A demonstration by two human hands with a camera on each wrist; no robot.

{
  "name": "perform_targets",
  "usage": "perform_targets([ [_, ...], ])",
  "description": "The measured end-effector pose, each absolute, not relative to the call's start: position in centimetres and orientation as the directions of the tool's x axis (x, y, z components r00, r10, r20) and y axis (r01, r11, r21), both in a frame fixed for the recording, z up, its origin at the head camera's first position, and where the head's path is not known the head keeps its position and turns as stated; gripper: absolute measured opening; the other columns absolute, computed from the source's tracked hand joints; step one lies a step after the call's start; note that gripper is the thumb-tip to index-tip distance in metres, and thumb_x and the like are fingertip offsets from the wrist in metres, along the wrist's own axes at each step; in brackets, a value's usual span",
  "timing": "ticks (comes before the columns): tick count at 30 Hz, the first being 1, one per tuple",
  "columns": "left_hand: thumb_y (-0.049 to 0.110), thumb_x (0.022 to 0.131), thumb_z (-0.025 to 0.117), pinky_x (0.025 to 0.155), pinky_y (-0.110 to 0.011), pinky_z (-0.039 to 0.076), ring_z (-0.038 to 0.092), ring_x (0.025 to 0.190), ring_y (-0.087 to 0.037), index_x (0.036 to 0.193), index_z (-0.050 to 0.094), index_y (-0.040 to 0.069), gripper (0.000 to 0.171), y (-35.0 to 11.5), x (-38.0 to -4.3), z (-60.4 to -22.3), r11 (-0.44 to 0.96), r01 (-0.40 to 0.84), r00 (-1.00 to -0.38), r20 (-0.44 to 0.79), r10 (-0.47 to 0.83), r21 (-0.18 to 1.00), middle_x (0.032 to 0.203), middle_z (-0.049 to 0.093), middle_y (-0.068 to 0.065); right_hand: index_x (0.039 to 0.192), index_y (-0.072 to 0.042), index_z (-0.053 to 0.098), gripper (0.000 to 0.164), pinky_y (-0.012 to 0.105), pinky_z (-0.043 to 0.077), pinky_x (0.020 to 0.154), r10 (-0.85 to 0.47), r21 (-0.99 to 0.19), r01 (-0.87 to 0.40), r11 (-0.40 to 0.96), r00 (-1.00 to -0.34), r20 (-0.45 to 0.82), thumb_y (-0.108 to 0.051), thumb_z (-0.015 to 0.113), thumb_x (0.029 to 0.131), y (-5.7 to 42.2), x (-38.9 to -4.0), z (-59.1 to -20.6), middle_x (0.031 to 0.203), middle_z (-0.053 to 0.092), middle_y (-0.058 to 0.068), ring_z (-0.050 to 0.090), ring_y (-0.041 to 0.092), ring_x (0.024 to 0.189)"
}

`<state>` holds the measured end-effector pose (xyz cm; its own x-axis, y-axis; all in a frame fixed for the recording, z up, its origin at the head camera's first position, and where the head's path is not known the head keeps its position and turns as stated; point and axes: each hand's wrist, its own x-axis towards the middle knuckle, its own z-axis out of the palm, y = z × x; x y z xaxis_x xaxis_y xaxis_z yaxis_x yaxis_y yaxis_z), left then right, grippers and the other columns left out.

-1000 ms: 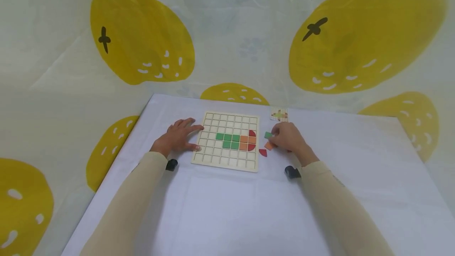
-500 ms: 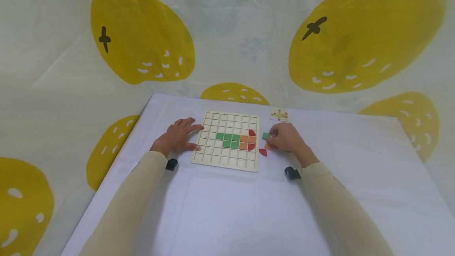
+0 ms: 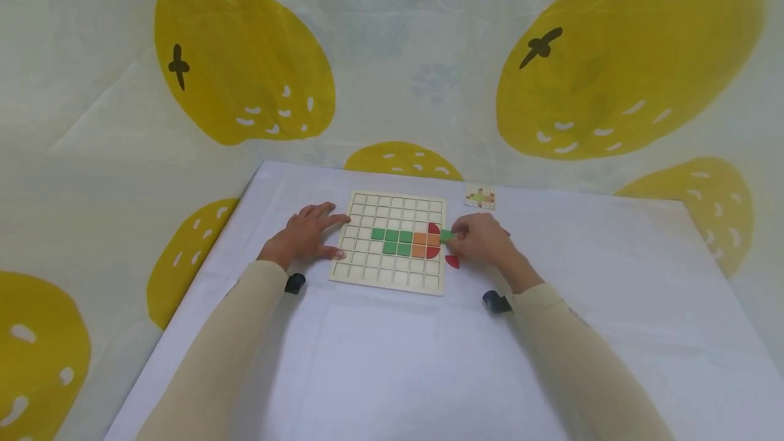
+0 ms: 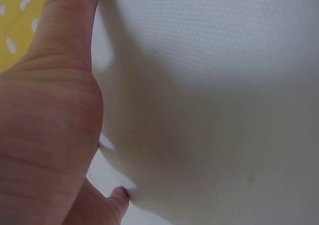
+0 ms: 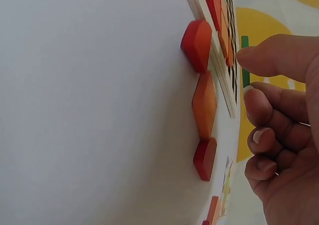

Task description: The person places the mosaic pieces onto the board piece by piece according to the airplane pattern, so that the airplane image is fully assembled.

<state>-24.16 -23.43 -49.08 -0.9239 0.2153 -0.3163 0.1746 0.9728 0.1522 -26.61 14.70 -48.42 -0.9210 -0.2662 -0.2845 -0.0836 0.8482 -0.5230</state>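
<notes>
A pale wooden grid board (image 3: 358,269) lies on the white table. Green squares (image 3: 398,242), orange squares (image 3: 425,245) and red quarter-round tiles form a shape across its middle and right cells. My left hand (image 3: 300,235) is spread at the board's left side, thumb and a fingertip touching the edge. A green square tile (image 3: 446,235) is pinched between thumb and index finger of my right hand (image 3: 484,243), at the board's right edge. In the right wrist view that tile stands edge-on, raised off the table. My left palm (image 4: 45,135) fills the left wrist view's left side.
Just right of the board lies a red quarter-round tile (image 3: 452,262). The right wrist view shows it in a row with an orange tile (image 5: 204,105) and another red tile (image 5: 205,159). A small pattern card (image 3: 480,197) lies near the table's back edge, before a fruit-print sheet (image 3: 416,87).
My right hand has moved left with the green tile, from among the loose tiles to the board's right edge. The left hand has stayed in place.
</notes>
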Motion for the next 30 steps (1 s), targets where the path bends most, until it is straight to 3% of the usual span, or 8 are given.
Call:
perform_targets([
  [7,0.062,0.085,0.077,0.126,-0.073,0.018,0.018,0.159,-0.044,0.158,0.038,0.044,0.085,-23.5,-24.2,-49.0,0.972,0.167,-0.923,-0.32,0.212,0.164,0.176,0.018,-0.007,0.114,-0.007,0.077,0.034,0.027,0.046,0.063,-0.329,-0.527,-0.171,0.832,-0.918,-0.221,-0.03,0.079,0.09,13.5,-25.9,-48.1,0.079,0.065,0.004,0.058,0.02,0.074],
  [16,0.062,0.086,0.077,0.126,-0.073,0.018,0.018,0.159,-0.045,0.159,0.038,0.044,0.084,-23.5,-24.0,-48.9,0.971,0.17,-0.924,-0.315,0.217,0.171,0.176,0.017,-0.007,0.109,-0.005,0.078,0.027,0.026,0.044,0.06,-0.401,-0.568,-0.236,0.788,-0.898,-0.183,-0.025,0.078,0.09,11.8,-25.2,-48.3,0.079,0.064,0.004,0.058,0.018,0.071],
  [21,0.061,0.086,0.077,0.126,-0.072,0.018,0.018,0.159,-0.044,0.159,0.038,0.043,0.084,-23.4,-24.0,-48.8,0.971,0.164,-0.922,-0.322,0.215,0.176,0.176,0.017,-0.007,0.101,-0.006,0.078,0.023,0.026,0.043,0.063,-0.43,-0.574,-0.275,0.771,-0.89,-0.151,-0.025,0.08,0.088,10.9,-25.1,-48.7,0.078,0.062,0.003,0.056,0.018,0.077],
  [30,0.063,0.085,0.076,0.125,-0.074,0.019,0.018,0.159,-0.045,0.158,0.038,0.044,0.085,-23.5,-24.2,-48.9,0.968,0.177,-0.923,-0.311,0.225,0.176,0.176,0.018,-0.007,0.107,-0.009,0.078,0.023,0.027,0.046,0.07,-0.442,-0.615,-0.266,0.742,-0.884,-0.151,-0.024,0.079,0.089,9.0,-24.4,-48.5,0.083,0.063,0.003,0.058,0.019,0.084],
])
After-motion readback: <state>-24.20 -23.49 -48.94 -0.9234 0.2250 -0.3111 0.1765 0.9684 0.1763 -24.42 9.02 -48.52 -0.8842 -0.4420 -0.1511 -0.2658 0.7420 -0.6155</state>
